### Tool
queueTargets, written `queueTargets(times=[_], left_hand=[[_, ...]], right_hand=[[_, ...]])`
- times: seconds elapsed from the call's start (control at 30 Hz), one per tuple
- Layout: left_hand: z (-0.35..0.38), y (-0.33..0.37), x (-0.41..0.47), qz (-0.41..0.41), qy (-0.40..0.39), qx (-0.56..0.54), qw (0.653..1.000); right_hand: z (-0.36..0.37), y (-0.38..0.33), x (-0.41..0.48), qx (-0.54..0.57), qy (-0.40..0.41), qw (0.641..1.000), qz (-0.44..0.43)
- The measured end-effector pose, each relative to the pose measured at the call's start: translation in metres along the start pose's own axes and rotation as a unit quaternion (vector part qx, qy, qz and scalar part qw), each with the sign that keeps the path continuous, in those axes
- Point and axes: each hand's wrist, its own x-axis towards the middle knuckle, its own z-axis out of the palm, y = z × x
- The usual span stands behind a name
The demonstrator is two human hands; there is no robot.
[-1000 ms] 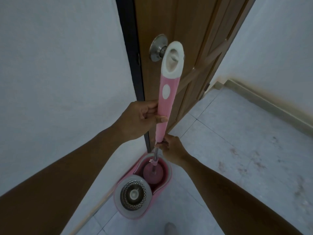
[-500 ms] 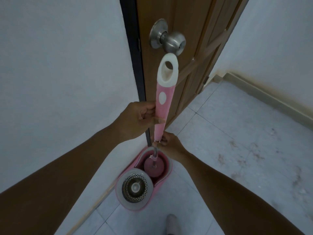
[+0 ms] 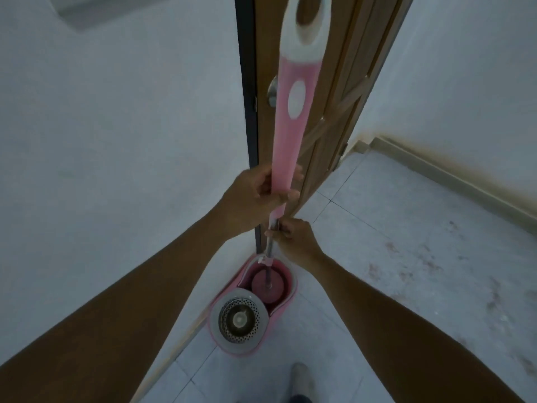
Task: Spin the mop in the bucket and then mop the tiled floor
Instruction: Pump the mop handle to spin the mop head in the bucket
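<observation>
One wooden door [image 3: 343,82], stained tiled floor [image 3: 406,242]

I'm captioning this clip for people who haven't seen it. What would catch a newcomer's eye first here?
The long pink mop handle rises up the middle before the wooden door, the left hand gripping its pink part, the right hand the metal shaft just below. Beneath them stands the pink bucket, mop head in its far compartment, steel spinner basket nearer.
</observation>
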Motion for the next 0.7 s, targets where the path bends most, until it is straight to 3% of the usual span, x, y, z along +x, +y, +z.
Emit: queueTargets(times=[0.27, 0.47, 0.7], left_hand=[[-0.006, 0.042, -0.003, 0.043, 0.031, 0.042, 0.998], [-0.006, 0.063, -0.009, 0.052, 0.042, 0.053, 0.996], [-0.029, 0.091, -0.023, 0.000, -0.052, 0.008, 0.999]], right_hand=[[-0.022, -0.026, -0.017, 0.078, -0.001, 0.997, -0.016], [-0.028, -0.026, -0.019, 0.039, -0.031, 0.999, 0.006], [-0.041, -0.044, -0.027, 0.020, -0.058, 0.998, -0.021]])
